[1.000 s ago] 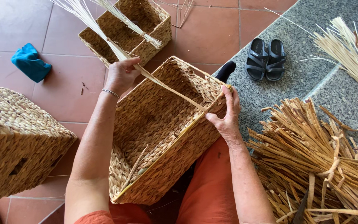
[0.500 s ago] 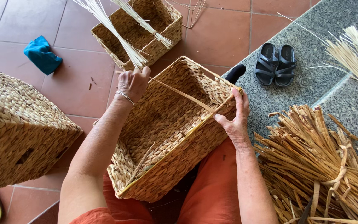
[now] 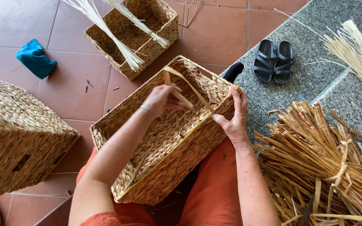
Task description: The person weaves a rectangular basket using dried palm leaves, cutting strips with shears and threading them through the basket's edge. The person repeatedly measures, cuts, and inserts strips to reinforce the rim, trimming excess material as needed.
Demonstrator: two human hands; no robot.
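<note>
Both hands work at a large rectangular woven straw basket (image 3: 168, 138) that lies tilted across the person's lap, its open mouth turned up toward the camera. Her left hand (image 3: 162, 98), a thin silver bangle (image 3: 149, 110) at the wrist, hovers over the basket's interior with the fingers pinched around a flat tan straw strip (image 3: 189, 90); the strip loops up from the pinch and runs down to the near rim at the right corner. Her right hand (image 3: 233, 117) is clamped on that right-hand rim, thumb inside and fingers spread along the outer wall, just where the strip meets the weave. A yellowish edge band runs along the basket's lower rim. Beyond it on the red tiled floor (image 3: 68, 92) stands a smaller open woven basket (image 3: 137, 33) with two bundles of pale thin reeds (image 3: 114, 33) lying across it. To the left sits another large woven basket turned on its side (image 3: 17, 134), and a crumpled blue cloth (image 3: 35, 58) lies well apart on the tiles. On the grey speckled stone step (image 3: 315, 50) to the right rests a pair of black sandals (image 3: 273, 60), with a heap of dried brown straw strips (image 3: 323, 163) near the right forearm and a sheaf of pale reeds (image 3: 361, 54) at the upper right edge.
</note>
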